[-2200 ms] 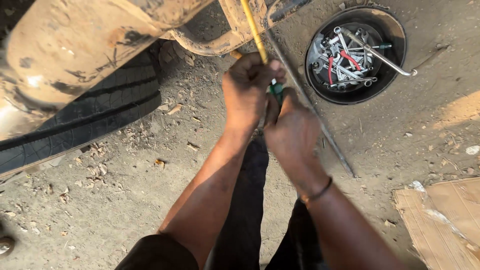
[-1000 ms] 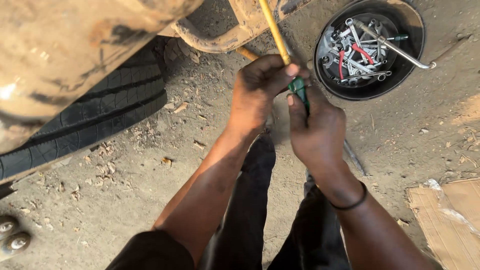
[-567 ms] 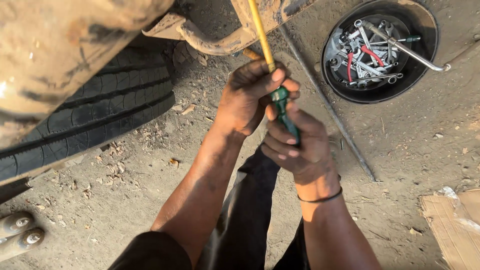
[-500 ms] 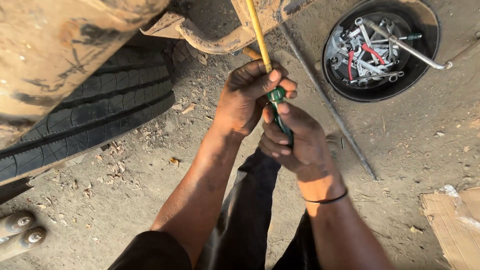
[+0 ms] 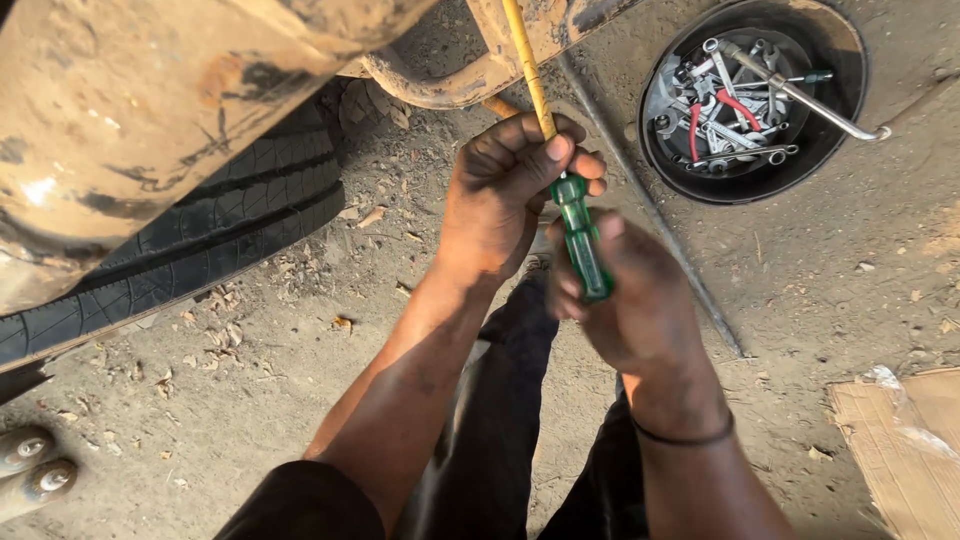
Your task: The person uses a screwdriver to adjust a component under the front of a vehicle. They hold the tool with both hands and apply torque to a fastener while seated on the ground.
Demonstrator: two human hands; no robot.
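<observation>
1. Gripped tight in the right hand (image 5: 640,300) is a green screwdriver handle (image 5: 580,235), fingers fully closed around it.
2. A yellow shaft (image 5: 525,60) is pinched by the left hand (image 5: 505,195), thumb pressed against it just above the handle, the rest of the fingers curled shut.
3. That shaft is pointed up toward a rusty metal bracket (image 5: 470,85) under the muddy vehicle body (image 5: 150,100).
4. A tyre (image 5: 200,250) is seen at left, on the dirt.
5. A black tub (image 5: 835,140) full of spanners is parked at upper right, well apart from the hands, with a thin rod (image 5: 650,210) lying beside it.
6. Cardboard (image 5: 900,450) is spotted at lower right.
</observation>
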